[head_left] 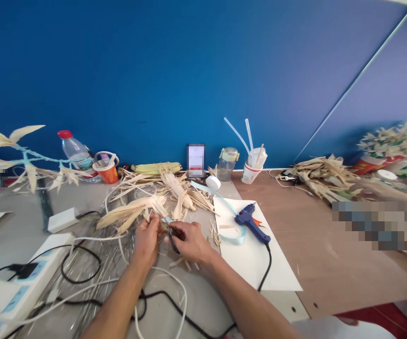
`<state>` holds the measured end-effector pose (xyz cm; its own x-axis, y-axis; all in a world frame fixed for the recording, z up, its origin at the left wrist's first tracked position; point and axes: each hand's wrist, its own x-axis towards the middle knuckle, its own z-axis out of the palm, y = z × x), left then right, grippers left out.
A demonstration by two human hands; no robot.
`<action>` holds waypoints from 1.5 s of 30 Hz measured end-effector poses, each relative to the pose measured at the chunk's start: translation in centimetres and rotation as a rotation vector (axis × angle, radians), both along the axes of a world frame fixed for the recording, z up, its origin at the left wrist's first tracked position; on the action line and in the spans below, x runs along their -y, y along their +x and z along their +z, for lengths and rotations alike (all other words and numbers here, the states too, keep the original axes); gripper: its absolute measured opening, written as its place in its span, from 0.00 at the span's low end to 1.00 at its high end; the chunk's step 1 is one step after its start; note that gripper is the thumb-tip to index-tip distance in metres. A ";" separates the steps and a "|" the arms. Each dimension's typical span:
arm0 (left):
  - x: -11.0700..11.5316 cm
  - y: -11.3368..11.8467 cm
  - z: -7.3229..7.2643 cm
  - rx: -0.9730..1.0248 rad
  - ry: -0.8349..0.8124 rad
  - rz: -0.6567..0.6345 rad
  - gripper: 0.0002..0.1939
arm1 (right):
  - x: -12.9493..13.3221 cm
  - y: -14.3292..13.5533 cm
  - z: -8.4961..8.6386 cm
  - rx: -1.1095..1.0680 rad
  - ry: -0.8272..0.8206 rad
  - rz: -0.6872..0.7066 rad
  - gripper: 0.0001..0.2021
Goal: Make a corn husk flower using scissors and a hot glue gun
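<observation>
My left hand is closed, its fingers pinched on a dried corn husk whose pale strips spread out to the left. My right hand is wrapped around scissors with dark handles. The two hands are close together, the scissors beside my left fingertips; the blades are partly hidden. Just behind them lies a heap of dried husks. To the right, a blue glue gun rests on white paper next to a curl of light blue tape.
A power strip with cables lies at the left, near thin wires. Along the wall stand a red-capped bottle, an orange bucket, a phone, a jar and a cup. Another person's arm reaches in from the right.
</observation>
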<state>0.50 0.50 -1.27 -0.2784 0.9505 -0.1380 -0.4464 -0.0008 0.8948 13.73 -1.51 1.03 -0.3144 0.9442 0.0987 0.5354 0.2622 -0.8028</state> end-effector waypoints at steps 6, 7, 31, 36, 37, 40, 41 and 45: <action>0.1 0.1 0.4 0.013 -0.008 0.006 0.20 | 0.0 0.0 0.0 -0.003 -0.006 0.008 0.09; 0.1 0.1 0.4 0.016 -0.012 0.011 0.20 | 0.0 0.1 0.0 -0.003 -0.007 0.008 0.09; -0.1 -0.1 0.4 0.037 -0.002 -0.002 0.14 | -0.2 0.1 -0.5 -0.064 -0.117 -0.043 0.12; 0.0 0.1 0.8 0.045 0.002 0.002 0.14 | -0.2 0.1 -0.4 -0.073 -0.167 -0.064 0.15; 0.0 0.1 0.9 0.046 -0.003 0.004 0.14 | -0.2 0.1 -0.4 -0.078 -0.173 -0.063 0.15; 0.1 0.1 1.1 0.051 -0.011 0.005 0.15 | -0.3 0.2 -0.5 -0.103 -0.185 -0.051 0.14; 0.1 0.0 1.1 0.055 -0.006 0.003 0.15 | -0.3 0.1 -0.6 -0.111 -0.190 -0.045 0.14; 0.0 -0.2 1.3 0.076 0.032 0.003 0.15 | -0.4 0.1 -1.0 -0.148 -0.217 -0.033 0.13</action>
